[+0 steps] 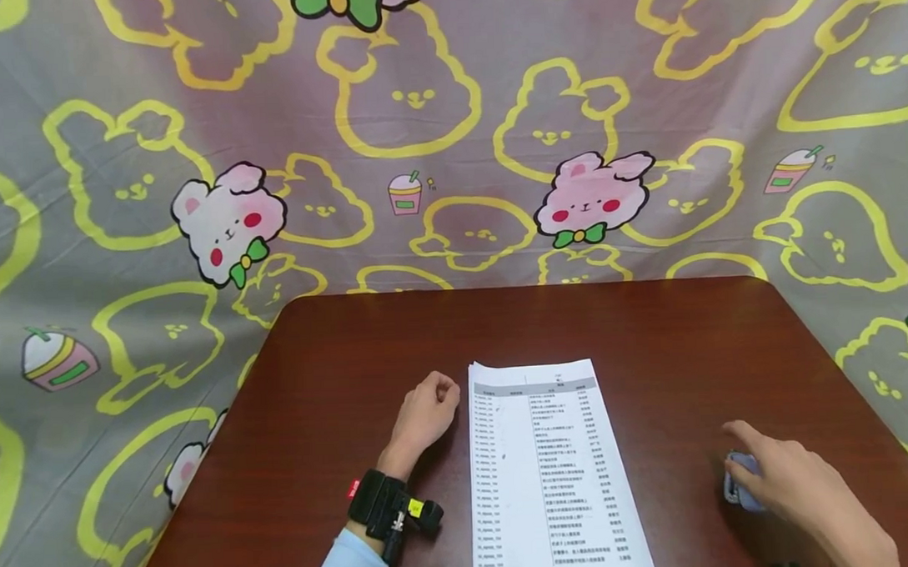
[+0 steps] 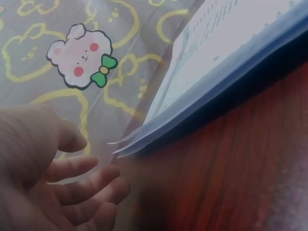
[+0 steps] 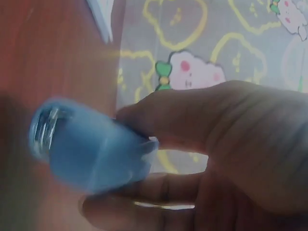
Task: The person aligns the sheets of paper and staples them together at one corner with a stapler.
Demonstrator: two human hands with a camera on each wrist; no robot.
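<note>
My right hand (image 1: pixel 795 480) pinches a small blue stapler (image 3: pixel 98 147) between thumb and fingers, at the right side of the table. A shiny metal part shows at the stapler's far end in the right wrist view. My left hand (image 1: pixel 426 411) is beside the left edge of a paper stack (image 1: pixel 551 472), fingers loosely curled with nothing in them. Printed rows of a table cover the top sheet. In the left wrist view, the sheets' corners (image 2: pixel 127 147) splay slightly apart near the fingertips.
The dark reddish-brown table (image 1: pixel 366 337) has rounded far corners. Behind and around it hangs a grey cloth (image 1: pixel 449 150) with yellow outlines and pink cartoon animals. A black strap with a device (image 1: pixel 390 507) is on the left wrist, above a light blue sleeve (image 1: pixel 351 562).
</note>
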